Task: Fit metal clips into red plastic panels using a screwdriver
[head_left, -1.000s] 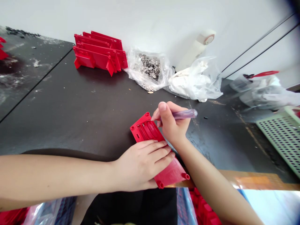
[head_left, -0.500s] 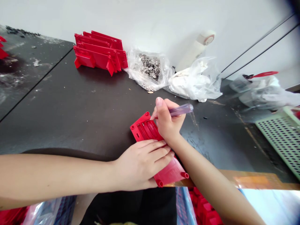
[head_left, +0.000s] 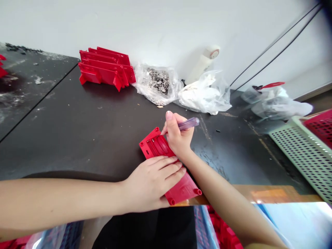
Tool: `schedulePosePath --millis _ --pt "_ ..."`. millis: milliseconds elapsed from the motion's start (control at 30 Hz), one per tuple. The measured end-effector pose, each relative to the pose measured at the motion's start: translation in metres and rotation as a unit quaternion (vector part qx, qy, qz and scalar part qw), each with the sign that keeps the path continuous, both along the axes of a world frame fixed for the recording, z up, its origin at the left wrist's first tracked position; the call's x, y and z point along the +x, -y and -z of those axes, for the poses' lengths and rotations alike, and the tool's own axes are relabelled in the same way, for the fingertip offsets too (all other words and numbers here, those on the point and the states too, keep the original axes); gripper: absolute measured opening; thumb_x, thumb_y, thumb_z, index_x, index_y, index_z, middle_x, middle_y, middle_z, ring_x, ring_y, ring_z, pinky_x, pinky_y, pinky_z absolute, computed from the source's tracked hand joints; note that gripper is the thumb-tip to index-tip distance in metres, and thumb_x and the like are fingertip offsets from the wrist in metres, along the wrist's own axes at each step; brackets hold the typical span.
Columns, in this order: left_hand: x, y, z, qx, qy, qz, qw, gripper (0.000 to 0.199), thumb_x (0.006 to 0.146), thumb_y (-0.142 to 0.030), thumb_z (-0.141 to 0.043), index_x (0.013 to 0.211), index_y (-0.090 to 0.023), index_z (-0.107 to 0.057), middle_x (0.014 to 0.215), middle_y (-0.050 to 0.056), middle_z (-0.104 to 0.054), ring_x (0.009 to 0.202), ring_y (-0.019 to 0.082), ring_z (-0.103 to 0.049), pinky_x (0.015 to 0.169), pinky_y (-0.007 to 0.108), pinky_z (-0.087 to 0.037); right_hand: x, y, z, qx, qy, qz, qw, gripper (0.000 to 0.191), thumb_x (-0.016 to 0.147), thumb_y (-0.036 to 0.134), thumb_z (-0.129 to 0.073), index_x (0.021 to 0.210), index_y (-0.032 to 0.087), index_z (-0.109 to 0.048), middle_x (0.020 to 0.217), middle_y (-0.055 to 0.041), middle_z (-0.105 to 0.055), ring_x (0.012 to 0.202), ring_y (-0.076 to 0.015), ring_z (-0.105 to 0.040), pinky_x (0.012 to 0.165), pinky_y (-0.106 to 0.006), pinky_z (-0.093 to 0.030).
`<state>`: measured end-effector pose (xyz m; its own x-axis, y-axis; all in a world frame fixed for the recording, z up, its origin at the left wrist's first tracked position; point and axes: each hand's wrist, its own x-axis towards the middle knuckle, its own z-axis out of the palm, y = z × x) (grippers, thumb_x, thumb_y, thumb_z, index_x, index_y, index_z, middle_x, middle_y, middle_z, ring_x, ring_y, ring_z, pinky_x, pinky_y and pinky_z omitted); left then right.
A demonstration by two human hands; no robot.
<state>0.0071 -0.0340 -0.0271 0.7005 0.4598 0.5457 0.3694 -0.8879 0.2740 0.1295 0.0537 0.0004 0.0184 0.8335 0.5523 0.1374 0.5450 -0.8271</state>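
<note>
The left hand point(head_left: 153, 181) lies flat with its fingers nearly together, pressed across the middle of a red plastic panel point(head_left: 185, 188), which shows beyond its fingertips and ahead of its knuckles on the dark tabletop point(head_left: 85, 135). The right hand point(head_left: 179, 136), just ahead of the left, pinches a tool with a purple translucent handle point(head_left: 190, 123) between thumb and fingers; its working end is by the panel's far end, the tip too small and covered to make out. Small metal pieces point(head_left: 152, 140) sit in the recess just left of the right fingertips. Compared with a second ago, the right hand has edged leftward over the panel and the handle juts out less to its right, while the left hand keeps its place on the panel. The view has swung, so a red basket point(head_left: 321, 126) now shows more fully, far right of the right hand, beside a pale green basket point(head_left: 298, 148). Ahead of both hands, red panels point(head_left: 103, 71) stand in a row, left of a clear bag of metal bits point(head_left: 158, 81).
</note>
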Motion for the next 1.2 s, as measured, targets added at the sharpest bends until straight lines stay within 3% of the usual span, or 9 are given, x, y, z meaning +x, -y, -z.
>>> schedulePosePath --millis 300,933,1200 --pt "-0.0006 0.0007 0.0003 -0.010 0.000 0.002 1.000 0.054 0.090 -0.045 -0.059 0.130 -0.009 -0.057 0.130 0.008 -0.066 0.126 0.024 -0.055 0.113 0.035 -0.038 -0.0003 0.0009 0.0030 0.038 0.028 0.006 0.999 0.052 0.096 0.040 -0.053 0.049 0.020 -0.045 0.043 0.0046 -0.043 0.043 -0.0063 -0.040 0.045 -0.025 -0.031" --pt "0.0003 0.0000 -0.0004 -0.009 -0.004 -0.002 1.000 0.054 0.090 -0.045 -0.058 0.130 -0.009 -0.056 0.129 0.008 -0.067 0.126 0.024 -0.056 0.112 0.036 -0.041 0.0001 0.0004 -0.0018 0.024 0.070 -0.017 0.997 0.054 0.097 0.041 -0.051 0.049 0.019 -0.040 0.046 0.0061 -0.033 0.043 -0.0050 -0.036 0.045 -0.025 -0.027" --pt "-0.0004 -0.0001 0.0009 -0.016 -0.017 -0.002 1.000 0.058 0.087 -0.046 -0.062 0.131 -0.010 -0.056 0.131 0.009 -0.066 0.127 0.026 -0.057 0.109 0.040 -0.044 0.0015 -0.0021 -0.0013 -0.005 0.044 -0.030 0.999 0.056 0.095 0.049 -0.051 0.049 0.019 -0.040 0.044 0.0061 -0.035 0.042 -0.0051 -0.036 0.044 -0.024 -0.028"
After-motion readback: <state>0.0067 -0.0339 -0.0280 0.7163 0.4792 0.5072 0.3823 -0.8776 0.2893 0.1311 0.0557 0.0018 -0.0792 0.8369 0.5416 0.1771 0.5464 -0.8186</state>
